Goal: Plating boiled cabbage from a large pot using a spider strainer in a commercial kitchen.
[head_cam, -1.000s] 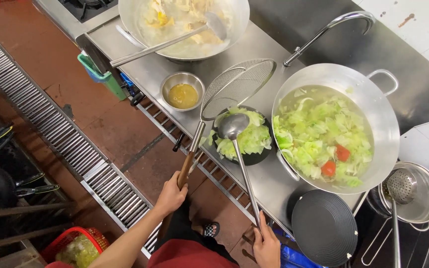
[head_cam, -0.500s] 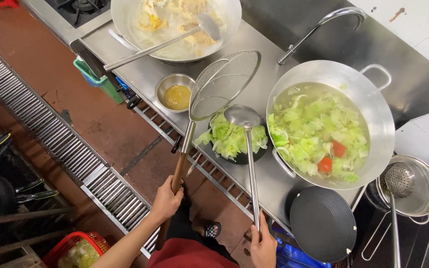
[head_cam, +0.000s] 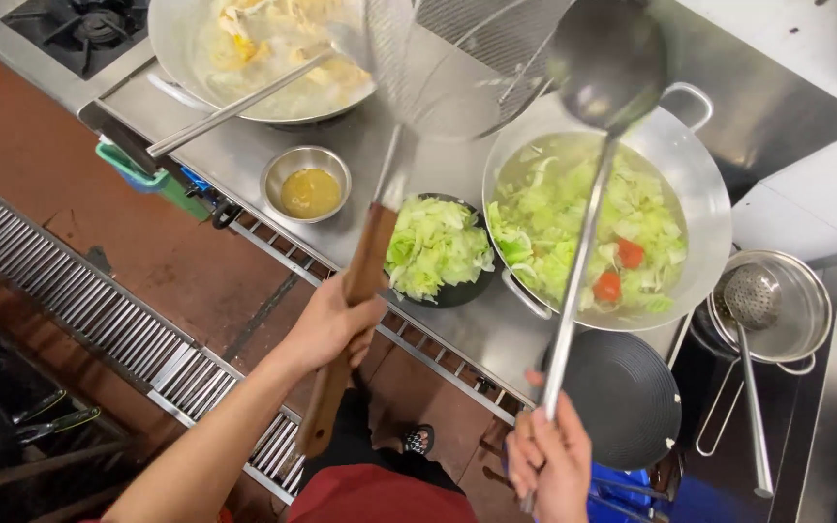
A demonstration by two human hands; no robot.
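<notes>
Both tools are now lifted much higher than half a second ago: the wire skimmer (head_cam: pixel 457 68) and the ladle (head_cam: pixel 607 63) were then low over the black bowl of cabbage (head_cam: pixel 438 250), and now their heads hang up near the camera, over the back of the steel counter (head_cam: pixel 244 160). The left hand (head_cam: pixel 326 324) is clenched around the skimmer's wooden handle, and the right hand (head_cam: pixel 549 460) grasps the end of the ladle's long metal shaft. It seems the tools are raised away from the bowl and stand more over the big wok (head_cam: pixel 699 194) at the right, which holds cabbage and red pieces in water. The cabbage in the bowl lies at the front edge of the counter, just beside this wok. A small steel bowl of yellow sauce (head_cam: pixel 307 184) stands left of it, and a second wok (head_cam: pixel 196 48) sits at the back left corner.
</notes>
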